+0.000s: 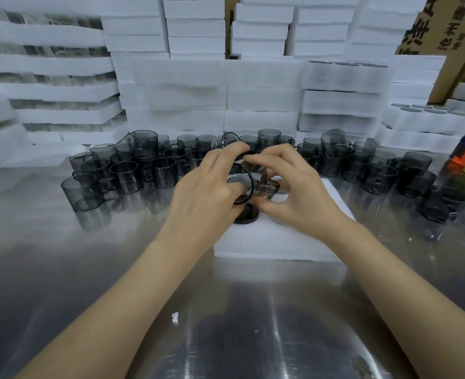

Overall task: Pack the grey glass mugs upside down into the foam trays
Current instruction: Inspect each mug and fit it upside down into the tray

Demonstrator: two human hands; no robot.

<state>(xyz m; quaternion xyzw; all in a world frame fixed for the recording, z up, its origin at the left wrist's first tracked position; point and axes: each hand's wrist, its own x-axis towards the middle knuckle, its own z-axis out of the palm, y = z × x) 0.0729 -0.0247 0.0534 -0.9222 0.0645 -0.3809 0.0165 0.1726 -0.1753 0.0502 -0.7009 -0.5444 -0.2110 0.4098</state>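
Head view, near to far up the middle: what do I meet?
Shiny metal table, white foam tray, grey glass mug in the left hand and right hand, row of grey glass mugs, stacked white foam trays.

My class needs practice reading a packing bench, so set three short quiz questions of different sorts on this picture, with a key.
1. True or false: the foam tray under the hands lies on a wooden floor.
2. Where do most loose grey mugs stand? A: on the table behind the tray; B: in a sink; C: on a wooden shelf.
3. Fill in: the left hand and right hand grip mugs of grey ___ above the tray.
Key: 1 false, on a metal table; 2 A; 3 glass.
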